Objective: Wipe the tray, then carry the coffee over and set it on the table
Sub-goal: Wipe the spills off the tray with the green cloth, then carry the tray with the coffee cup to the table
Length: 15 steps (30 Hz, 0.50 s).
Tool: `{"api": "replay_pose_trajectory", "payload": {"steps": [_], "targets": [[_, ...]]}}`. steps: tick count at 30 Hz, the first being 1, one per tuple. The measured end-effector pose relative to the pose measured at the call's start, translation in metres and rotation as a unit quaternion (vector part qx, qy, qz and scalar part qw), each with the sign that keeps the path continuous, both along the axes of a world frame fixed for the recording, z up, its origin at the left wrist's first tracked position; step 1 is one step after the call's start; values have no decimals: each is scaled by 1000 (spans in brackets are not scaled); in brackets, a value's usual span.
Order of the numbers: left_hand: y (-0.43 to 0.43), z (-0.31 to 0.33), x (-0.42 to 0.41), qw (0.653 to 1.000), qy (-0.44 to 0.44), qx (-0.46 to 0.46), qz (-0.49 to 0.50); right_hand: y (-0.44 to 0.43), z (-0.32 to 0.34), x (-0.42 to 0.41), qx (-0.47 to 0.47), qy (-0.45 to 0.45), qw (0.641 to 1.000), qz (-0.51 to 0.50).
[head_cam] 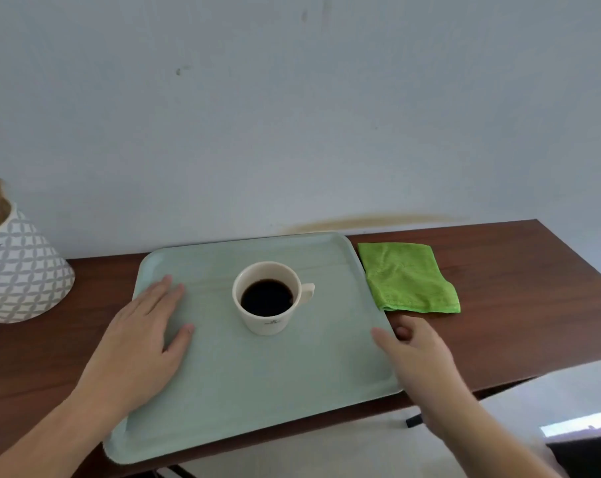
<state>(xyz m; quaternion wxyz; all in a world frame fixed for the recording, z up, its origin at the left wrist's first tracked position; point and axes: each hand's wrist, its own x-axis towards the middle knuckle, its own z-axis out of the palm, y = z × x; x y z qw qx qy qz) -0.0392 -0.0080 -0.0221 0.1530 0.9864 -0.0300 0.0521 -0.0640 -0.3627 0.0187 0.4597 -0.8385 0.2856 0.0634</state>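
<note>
A pale green tray [257,391] lies on a dark brown wooden table [516,305], its near edge hanging a little over the table's front. A cream cup of black coffee [270,298] stands upright near the tray's middle, handle to the right. My left hand [144,336] rests flat on the tray's left part, fingers spread, holding nothing. My right hand [419,353] is at the tray's right rim, thumb over the rim and fingers curled beside it; whether it grips the rim is unclear. A folded bright green cloth [407,277] lies on the table just right of the tray.
A white vase [20,267] with a grey lattice pattern and brown sticks stands at the table's left end. A plain pale wall [292,115] rises right behind the table. The table's right end and front edge are in view, with light floor below.
</note>
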Motion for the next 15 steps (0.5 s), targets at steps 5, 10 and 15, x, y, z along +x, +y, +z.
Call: {"api": "replay_pose_trajectory", "payload": {"steps": [5, 10, 15], "targets": [[-5, -1, -42, 980, 31, -92, 175, 17, -7, 3, -129, 2, 989, 72], [-9, 13, -49, 956, 64, -166, 233, 31, -1, 5, -190, 15, 980, 53], [3, 30, -51, 938, 60, -235, 249, 37, 4, -5, -168, -6, 984, 54]]}}
